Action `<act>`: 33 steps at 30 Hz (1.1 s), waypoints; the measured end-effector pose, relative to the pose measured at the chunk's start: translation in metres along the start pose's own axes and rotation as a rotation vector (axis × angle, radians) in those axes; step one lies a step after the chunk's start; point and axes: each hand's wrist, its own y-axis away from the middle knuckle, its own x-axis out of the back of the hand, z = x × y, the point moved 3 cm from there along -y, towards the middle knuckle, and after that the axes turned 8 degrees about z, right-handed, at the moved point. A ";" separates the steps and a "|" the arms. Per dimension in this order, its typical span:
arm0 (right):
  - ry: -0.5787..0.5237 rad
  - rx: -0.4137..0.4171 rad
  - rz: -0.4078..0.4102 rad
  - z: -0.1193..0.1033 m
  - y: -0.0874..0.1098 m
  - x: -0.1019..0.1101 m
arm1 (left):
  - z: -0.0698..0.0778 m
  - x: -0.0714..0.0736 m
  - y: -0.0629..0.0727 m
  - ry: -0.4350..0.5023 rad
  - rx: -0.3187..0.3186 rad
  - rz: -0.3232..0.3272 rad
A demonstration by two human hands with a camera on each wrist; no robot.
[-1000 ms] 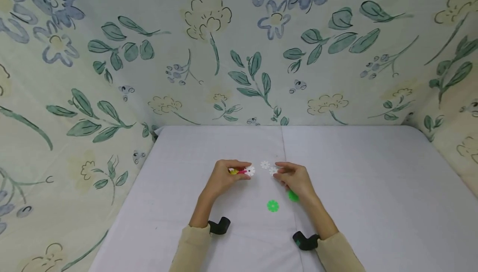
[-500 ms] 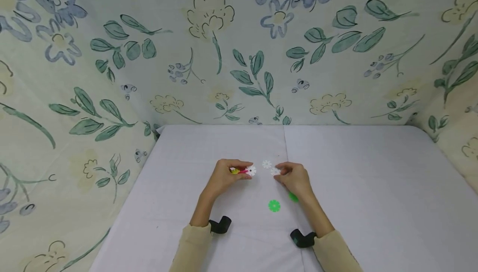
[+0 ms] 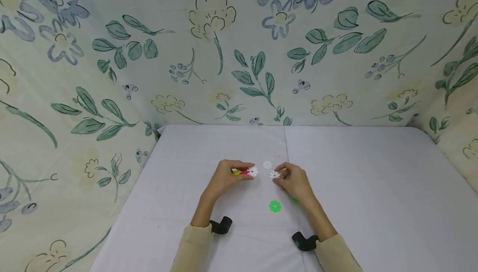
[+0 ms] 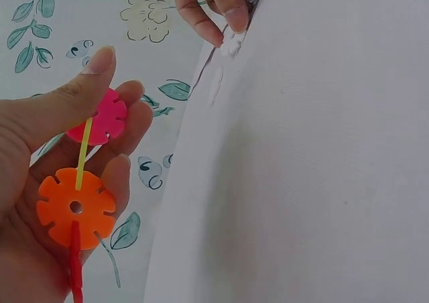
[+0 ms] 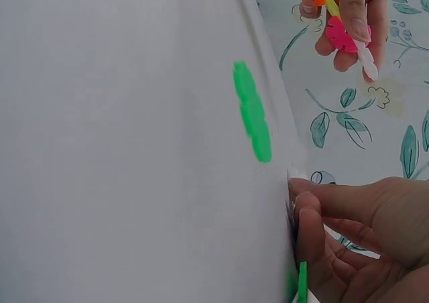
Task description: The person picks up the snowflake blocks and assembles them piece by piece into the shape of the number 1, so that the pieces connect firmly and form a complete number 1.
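Left grip [image 3: 224,175] pinches a chain of coloured discs [image 4: 57,212] over the white surface [image 3: 358,180]; right grip [image 3: 296,179] pinches a white disc [image 3: 274,175]. One loose white disc [image 3: 267,164] lies just far, a green disc [image 3: 272,206] near.

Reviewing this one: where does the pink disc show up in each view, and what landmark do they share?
Head: pink disc just below centre, partly hidden in the left hand.
Left wrist: upper left, pink disc beside the thumb.
Right wrist: top right, pink disc.
Shared landmark: the left hand holding it.
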 end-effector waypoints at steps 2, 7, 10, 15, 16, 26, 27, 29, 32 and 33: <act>-0.032 -0.007 -0.020 0.000 0.000 0.000 | 0.000 0.000 0.000 0.001 -0.001 -0.005; -0.010 -0.020 -0.029 -0.002 0.001 0.001 | 0.000 0.001 0.000 -0.009 -0.006 -0.012; 0.007 -0.030 -0.029 -0.003 0.001 0.000 | 0.000 0.001 0.000 -0.014 -0.010 -0.014; -0.038 -0.033 -0.048 -0.003 0.002 -0.001 | -0.001 0.001 0.002 -0.021 0.001 -0.023; -0.052 -0.028 -0.053 -0.003 0.002 -0.002 | -0.001 0.001 0.002 -0.023 0.005 -0.024; -0.408 0.109 -0.167 -0.014 0.004 0.000 | 0.000 0.001 0.002 -0.017 -0.025 -0.032; -0.423 0.122 -0.161 -0.016 0.004 0.000 | 0.001 0.001 0.002 -0.014 -0.029 -0.033; -0.429 0.142 -0.134 -0.019 0.005 0.001 | 0.002 0.002 0.001 -0.006 -0.037 -0.037; -0.444 0.153 -0.091 -0.022 0.005 0.003 | 0.004 0.003 0.001 0.009 -0.035 -0.043; -0.449 0.154 -0.080 -0.023 0.005 0.003 | 0.004 0.004 0.001 0.014 -0.031 -0.045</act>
